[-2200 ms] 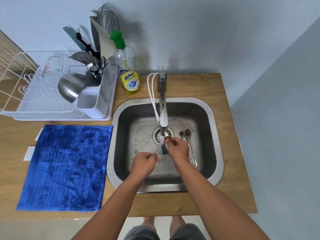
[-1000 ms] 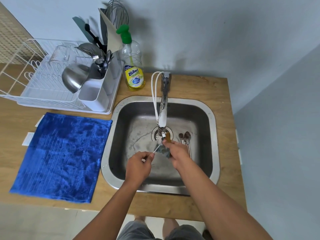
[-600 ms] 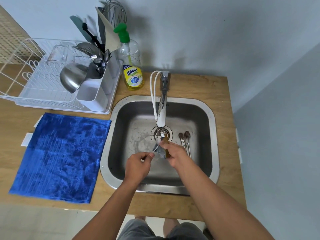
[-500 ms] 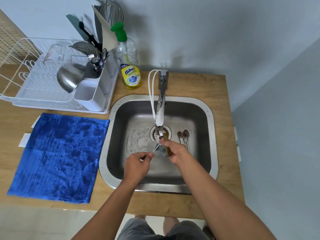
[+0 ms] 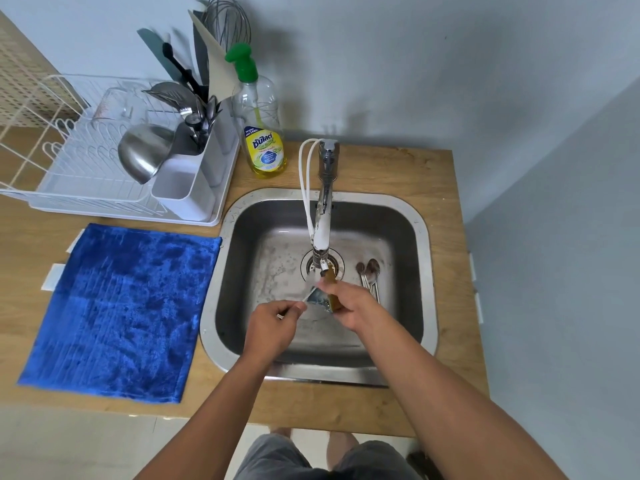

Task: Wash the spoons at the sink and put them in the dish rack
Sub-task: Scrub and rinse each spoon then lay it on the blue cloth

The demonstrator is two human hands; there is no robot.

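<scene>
While water runs from the white-tipped chrome tap [image 5: 322, 216] over the middle of the square stainless steel sink [image 5: 424, 271], I have both hands low in the basin just below the spout. My left hand [image 5: 273, 329] has its fingers curled in, thumb and forefinger pinching the thin metal handle of a spoon [image 5: 303, 302]; the handle's end shows at my knuckles, and its bowl end runs up and right into the sponge. My right hand [image 5: 353, 306] is curled round a worn scouring sponge, yellow-brown with a grey face [image 5: 322, 298], and the sponge is folded against the spoon's bowl, so I cannot see the bowl itself. The stream lands on the sponge and the spoon together.

Two or three more dull metal spoons [image 5: 369, 275] lie on the sink floor just right of the drain, bowls pointing away from me, their handles passing behind my right hand.

To the left, on the wooden counter [image 5: 446, 188], the white wire dish rack [image 5: 72, 174] holds an upturned steel bowl [image 5: 142, 152] and a white cutlery caddy [image 5: 187, 188] with utensils standing in its far section. A clear bottle of yellow dish soap with a green pump [image 5: 261, 133] stands between the rack and the tap. A bright blue cloth [image 5: 117, 310] lies flat in front of the rack, touching the sink's left rim.
</scene>
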